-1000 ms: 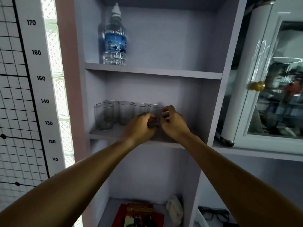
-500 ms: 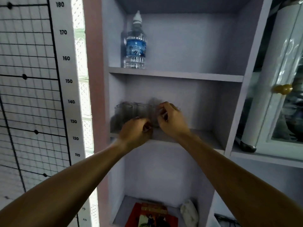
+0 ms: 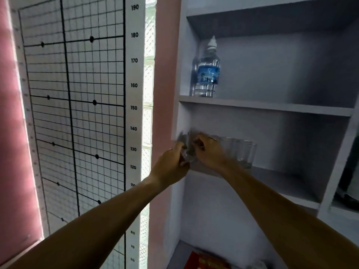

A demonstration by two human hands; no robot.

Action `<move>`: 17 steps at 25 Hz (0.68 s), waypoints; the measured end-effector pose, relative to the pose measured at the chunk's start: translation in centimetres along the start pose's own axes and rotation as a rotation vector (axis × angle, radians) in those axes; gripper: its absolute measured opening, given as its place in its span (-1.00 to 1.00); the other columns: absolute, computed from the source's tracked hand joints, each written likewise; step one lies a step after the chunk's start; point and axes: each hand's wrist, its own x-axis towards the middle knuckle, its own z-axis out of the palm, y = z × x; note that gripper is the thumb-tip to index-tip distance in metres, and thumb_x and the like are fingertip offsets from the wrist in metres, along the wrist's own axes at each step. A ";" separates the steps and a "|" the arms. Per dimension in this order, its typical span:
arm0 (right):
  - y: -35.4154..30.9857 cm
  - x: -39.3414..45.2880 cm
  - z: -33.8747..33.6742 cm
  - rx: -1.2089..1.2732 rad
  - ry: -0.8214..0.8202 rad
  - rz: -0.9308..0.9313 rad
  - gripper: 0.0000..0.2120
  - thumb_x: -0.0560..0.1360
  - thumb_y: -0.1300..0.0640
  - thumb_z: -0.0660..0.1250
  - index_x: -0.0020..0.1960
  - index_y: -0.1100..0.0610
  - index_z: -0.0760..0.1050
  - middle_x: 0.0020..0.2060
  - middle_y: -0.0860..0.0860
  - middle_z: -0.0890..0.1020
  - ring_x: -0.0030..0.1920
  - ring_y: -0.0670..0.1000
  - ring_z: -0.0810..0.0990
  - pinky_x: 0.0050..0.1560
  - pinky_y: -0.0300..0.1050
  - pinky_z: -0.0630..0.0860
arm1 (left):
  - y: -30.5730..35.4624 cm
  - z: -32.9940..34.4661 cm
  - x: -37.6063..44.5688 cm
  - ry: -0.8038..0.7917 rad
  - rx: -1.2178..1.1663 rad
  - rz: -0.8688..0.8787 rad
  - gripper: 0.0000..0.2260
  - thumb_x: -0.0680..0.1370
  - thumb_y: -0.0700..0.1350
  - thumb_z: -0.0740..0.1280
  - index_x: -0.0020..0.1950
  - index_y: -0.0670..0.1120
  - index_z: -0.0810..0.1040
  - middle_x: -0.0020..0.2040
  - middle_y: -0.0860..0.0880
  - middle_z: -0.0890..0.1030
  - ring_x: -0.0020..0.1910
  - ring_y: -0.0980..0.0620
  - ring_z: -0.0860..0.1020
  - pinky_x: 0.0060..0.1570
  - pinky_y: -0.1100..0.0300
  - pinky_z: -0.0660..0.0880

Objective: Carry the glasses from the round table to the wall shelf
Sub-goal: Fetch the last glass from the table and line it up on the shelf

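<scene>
Blurred glass [image 3: 186,152] at middle shelf [image 3: 287,188] left front edge, against side wall; left hand [image 3: 171,166] and right hand [image 3: 208,152] both pinching it; glass row [image 3: 242,152] just right; shelf's right half bare; bottle [image 3: 206,72] above.

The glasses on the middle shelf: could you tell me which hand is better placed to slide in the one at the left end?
Probably the left hand: it grips the blurred glass at the shelf's left edge.

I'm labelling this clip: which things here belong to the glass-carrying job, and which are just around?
Job: glasses on the middle shelf; left hand and right hand at a blurred glass.
Just around: water bottle, height chart, red book.
</scene>
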 end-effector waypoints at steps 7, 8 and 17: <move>-1.1 -2.7 -1.7 0.101 0.104 -0.023 -0.95 0.53 0.07 0.28 -0.12 0.01 0.44 -0.22 -0.02 0.55 -0.25 -0.03 0.53 -0.28 -0.21 0.39 | 0.6 0.1 0.1 0.155 -0.054 -0.102 -0.55 0.37 0.27 0.46 0.05 0.05 0.40 -0.18 0.14 0.60 -0.24 0.15 0.61 -0.30 0.22 0.55; -0.7 -3.6 -2.6 0.100 0.118 -0.016 -0.90 0.51 0.06 0.28 -0.17 -0.02 0.39 -0.26 -0.02 0.54 -0.28 -0.04 0.52 -0.31 -0.20 0.38 | 1.3 1.1 0.1 0.142 -0.064 -0.095 -0.54 0.35 0.31 0.45 0.02 0.05 0.40 -0.19 0.11 0.60 -0.25 0.14 0.61 -0.31 0.20 0.55; 5.1 -10.8 -9.8 0.050 0.283 0.276 -0.92 0.50 0.01 0.28 -0.03 -0.02 0.48 -0.07 0.07 0.61 -0.12 0.06 0.62 -0.12 0.04 0.63 | 8.8 10.0 2.0 -0.043 -0.186 0.030 -0.70 0.42 0.23 0.38 -0.20 0.00 0.52 -0.26 0.03 0.64 -0.26 0.05 0.61 -0.28 0.07 0.54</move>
